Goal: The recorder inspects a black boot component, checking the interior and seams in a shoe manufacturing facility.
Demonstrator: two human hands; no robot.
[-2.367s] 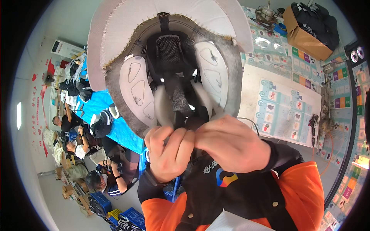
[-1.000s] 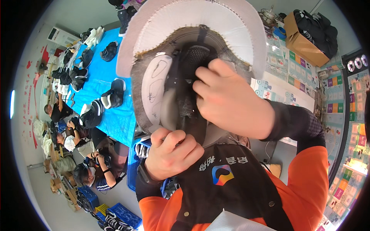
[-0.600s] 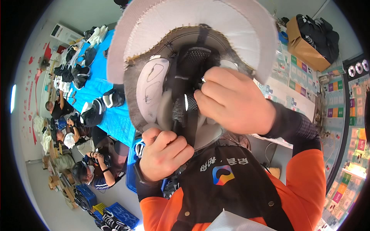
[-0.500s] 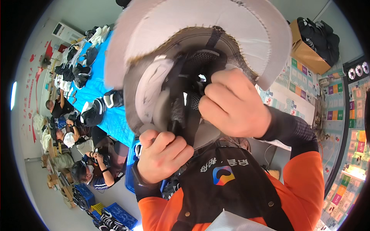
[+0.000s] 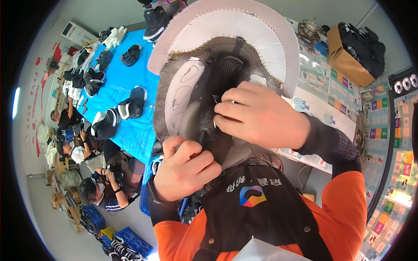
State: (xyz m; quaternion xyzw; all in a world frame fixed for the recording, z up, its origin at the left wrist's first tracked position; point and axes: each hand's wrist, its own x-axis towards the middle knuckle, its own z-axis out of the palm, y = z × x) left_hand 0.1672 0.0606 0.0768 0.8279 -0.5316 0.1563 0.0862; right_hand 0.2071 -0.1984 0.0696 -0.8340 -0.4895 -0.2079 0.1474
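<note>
A shoe upper (image 5: pixel 285 52) is held up close in front of me, its pale outer band and whitish stitched underside facing me. Zigzag stitching runs along a grey inner part, and a black mesh piece (image 5: pixel 229 68) shows deeper inside. My left hand (image 5: pixel 185 169) is closed, its curled fingers gripping the dark material at the upper's lower left. At the right of the opening, my right hand (image 5: pixel 261 115) bends its fingers inward in a pinch on the dark material. Its fingertips are partly hidden inside.
On the left, a blue-covered table (image 5: pixel 117 82) carries several black and white shoes (image 5: pixel 132 102). Co-workers (image 5: pixel 106 187) sit beyond it, near blue crates (image 5: pixel 135 241). A patterned white worktop (image 5: pixel 313 91) lies at the right, with a cardboard box (image 5: pixel 348 56) of black items behind.
The shoe upper has moved slightly right and away from me, uncovering more of the blue table. My right hand has shifted a little, its fingers less tightly curled; my left hand keeps its grip.
</note>
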